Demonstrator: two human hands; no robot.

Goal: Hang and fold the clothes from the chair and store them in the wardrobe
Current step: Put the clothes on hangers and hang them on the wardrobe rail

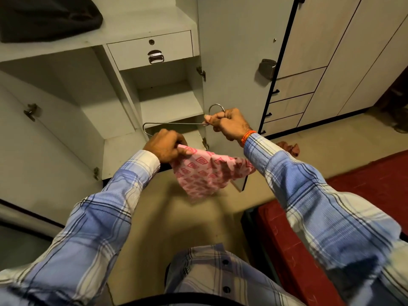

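2 hands: both gripping.
Right hand [229, 124]: fist closed on wire hanger [174, 124] at the hook.
Hanger axis: runs leftward from that grip.
Left hand [165, 145]: pinching pink cloth [205, 171], just below the bar, nearer it.

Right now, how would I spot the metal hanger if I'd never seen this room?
Find the open grey wardrobe with a small drawer inside. Below the drawer, the right hand grips a thin wire hanger by its hook. It is the only shiny metal loop, just above the pink patterned cloth held by the left hand.
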